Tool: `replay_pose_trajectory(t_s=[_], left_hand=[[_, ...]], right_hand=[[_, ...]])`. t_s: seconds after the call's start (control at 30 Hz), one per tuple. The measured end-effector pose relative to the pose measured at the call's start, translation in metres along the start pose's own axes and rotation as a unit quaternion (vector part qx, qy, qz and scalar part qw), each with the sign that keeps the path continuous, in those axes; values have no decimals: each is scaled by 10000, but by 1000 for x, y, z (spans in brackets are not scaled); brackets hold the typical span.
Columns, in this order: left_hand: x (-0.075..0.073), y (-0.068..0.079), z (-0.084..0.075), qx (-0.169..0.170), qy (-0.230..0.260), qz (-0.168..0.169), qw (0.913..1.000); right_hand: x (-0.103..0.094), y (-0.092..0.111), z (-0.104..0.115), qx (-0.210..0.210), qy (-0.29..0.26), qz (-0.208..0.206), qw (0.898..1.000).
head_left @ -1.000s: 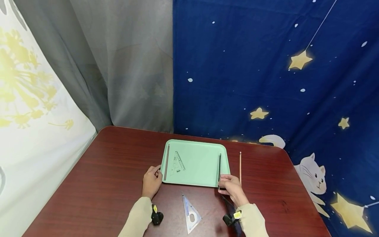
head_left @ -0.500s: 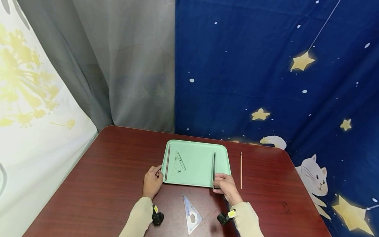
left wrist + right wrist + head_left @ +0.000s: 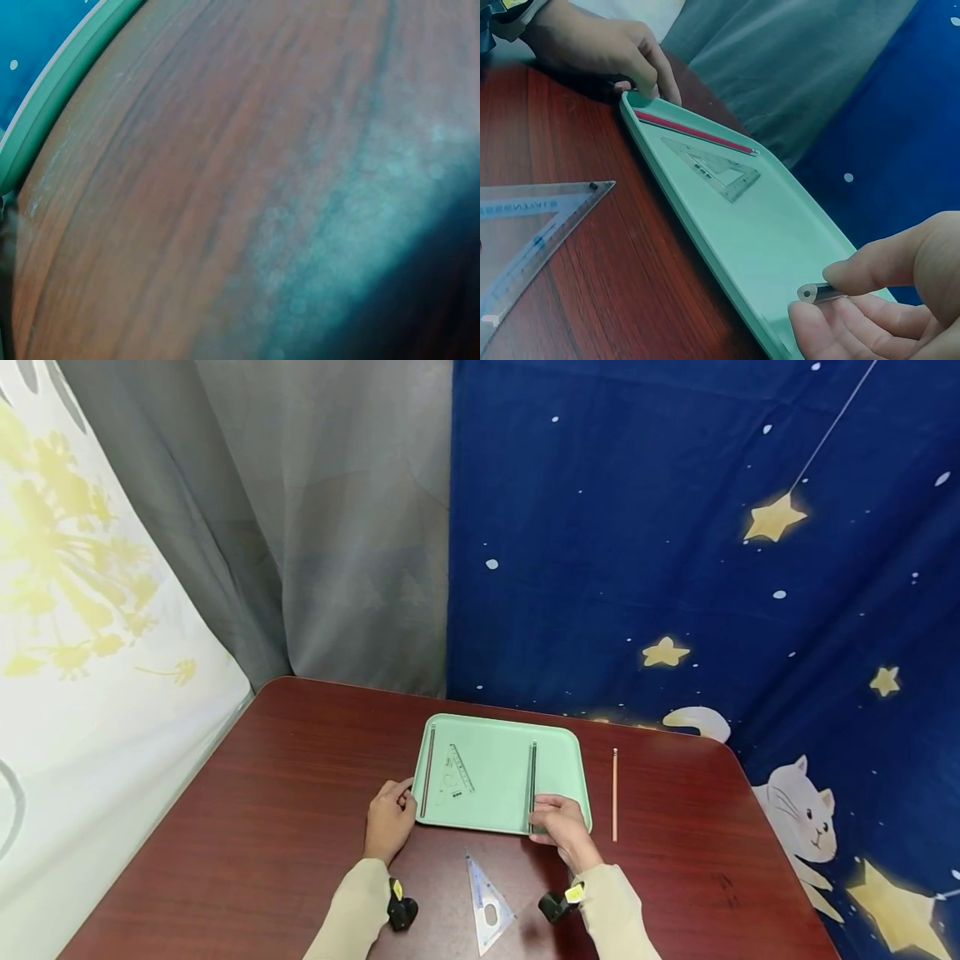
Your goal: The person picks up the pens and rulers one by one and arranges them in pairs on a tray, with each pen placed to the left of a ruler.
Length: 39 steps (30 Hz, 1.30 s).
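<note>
My right hand (image 3: 561, 827) pinches a black pencil (image 3: 533, 768) near its close end, between thumb and fingers. The pencil lies lengthwise over the right part of a mint-green tray (image 3: 495, 731); whether it touches the tray floor I cannot tell. Its flat, unsharpened end (image 3: 808, 293) faces the right wrist camera. At the tray's near left corner my left hand (image 3: 390, 822) grips the rim, as the right wrist view also shows. Inside the tray, a dark red pencil (image 3: 427, 772) lies along the left side, beside a clear set square (image 3: 456, 774).
A second clear set square (image 3: 489, 906) with blue markings lies on the dark red wooden table (image 3: 300, 793), in front of the tray. To the tray's right is a light wooden-coloured pencil (image 3: 615, 793). Grey and blue curtains (image 3: 675, 527) hang behind the table.
My right hand has moved left with the black pencil, from the tray's right side toward its middle. The left hand has stayed at the tray's corner.
</note>
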State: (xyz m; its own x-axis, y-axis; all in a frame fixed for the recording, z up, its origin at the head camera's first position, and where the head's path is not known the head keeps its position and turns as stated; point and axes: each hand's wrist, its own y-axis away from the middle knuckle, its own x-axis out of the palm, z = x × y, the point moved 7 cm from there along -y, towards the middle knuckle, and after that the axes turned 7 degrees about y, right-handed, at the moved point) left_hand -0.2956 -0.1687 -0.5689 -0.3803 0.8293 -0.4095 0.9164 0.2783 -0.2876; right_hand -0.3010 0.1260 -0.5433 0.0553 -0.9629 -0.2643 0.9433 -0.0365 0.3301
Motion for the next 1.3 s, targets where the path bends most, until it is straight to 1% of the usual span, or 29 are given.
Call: replay_pose_trajectory(t_s=[0.23,0.43,0.57,0.77,1.0,1.3], left_hand=[[0,-1,0,35,0,26,10000],[0,-1,0,102,14,-72,9999],[0,-1,0,125,-23,-119,9998],[-1,-1,-1,68,6,-44,10000],[1,-2,1,170,-72,-39,9998],[1,-1,0,126,19,-59,9999]], right_hand=[[8,-6,4,-70,-13,-13,10000],[15,-10,6,-65,-34,-10,10000],[20,-10,9,-98,-90,50,9999],[26,-12,11,-112,-84,142,9998],[32,-17,9,-67,-71,231,9997],[44,-18,12,-82,-11,314,9995]])
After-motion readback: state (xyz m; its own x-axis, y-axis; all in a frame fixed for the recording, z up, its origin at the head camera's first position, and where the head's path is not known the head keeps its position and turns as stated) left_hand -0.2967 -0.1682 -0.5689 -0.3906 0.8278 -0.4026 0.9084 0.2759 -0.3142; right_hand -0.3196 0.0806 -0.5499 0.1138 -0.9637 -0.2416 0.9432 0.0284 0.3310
